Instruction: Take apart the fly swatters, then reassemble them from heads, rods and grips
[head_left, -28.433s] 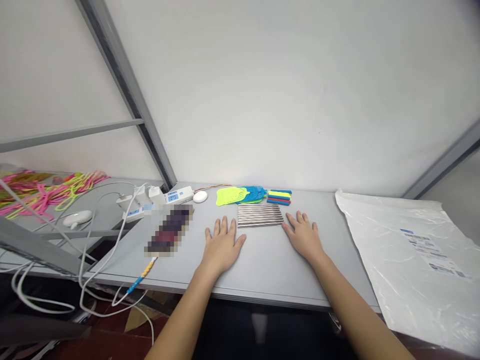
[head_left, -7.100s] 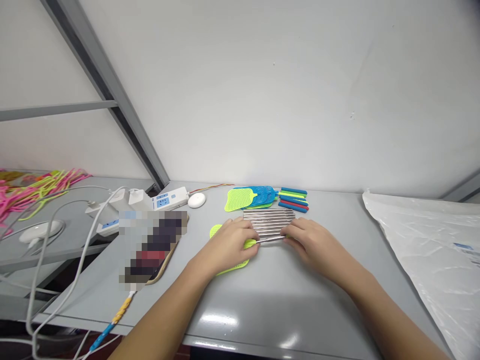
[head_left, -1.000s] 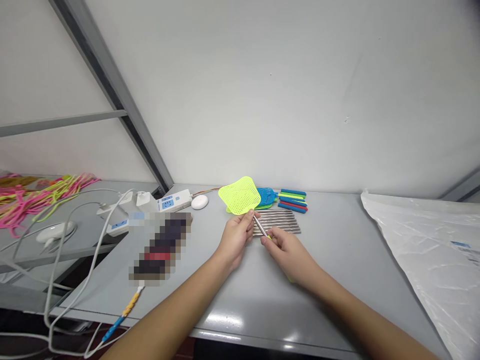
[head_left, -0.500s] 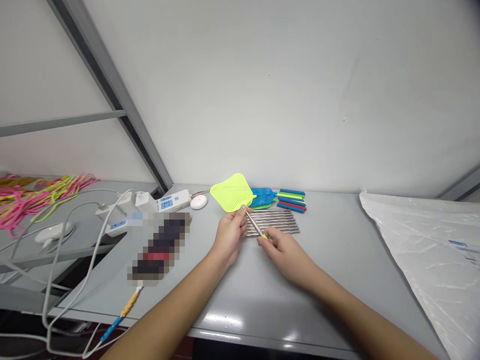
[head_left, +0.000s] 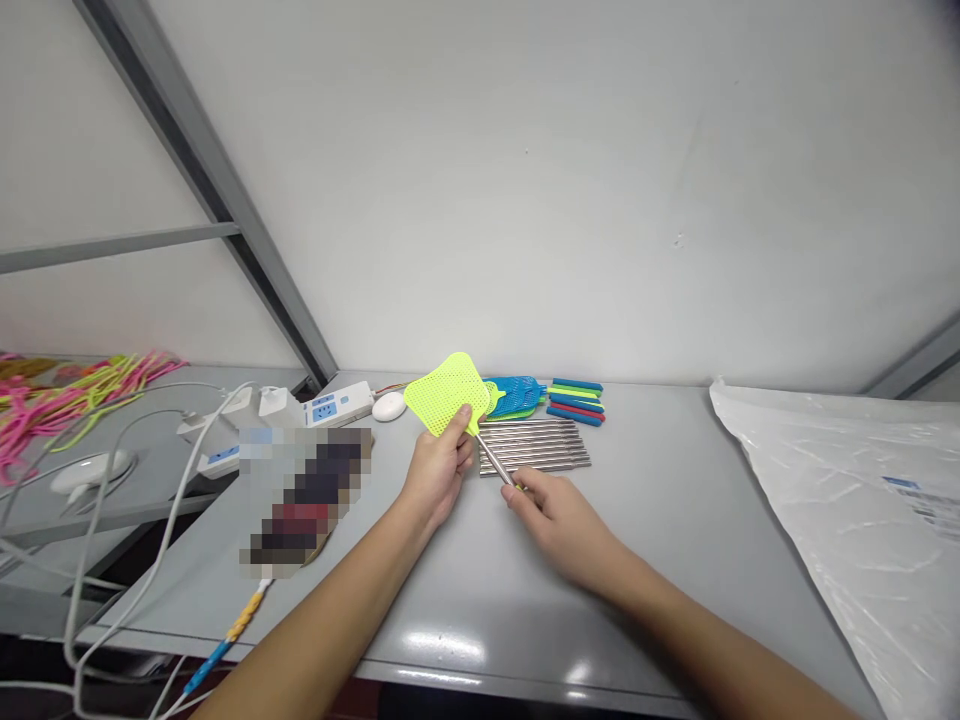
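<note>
At right lies a white plastic package (head_left: 817, 520) with a label (head_left: 926, 508). Far left, pink and yellow cords (head_left: 90, 405) lie heaped; nearer, a pixelated slab, probably a phone (head_left: 311, 495), lies by a power strip (head_left: 337, 406).

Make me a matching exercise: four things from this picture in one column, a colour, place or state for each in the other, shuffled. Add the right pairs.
Things:
1. Swatter
2. Rods
3. Tubes
4. Plastic sheet

Descriptions:
A. White, farthest right of the four
B. Mixed blue, yellow-green and red
C. Held by the left hand and right hand
D. Silver, lying side by side

Right pairs: 1-C, 2-D, 3-B, 4-A
</note>
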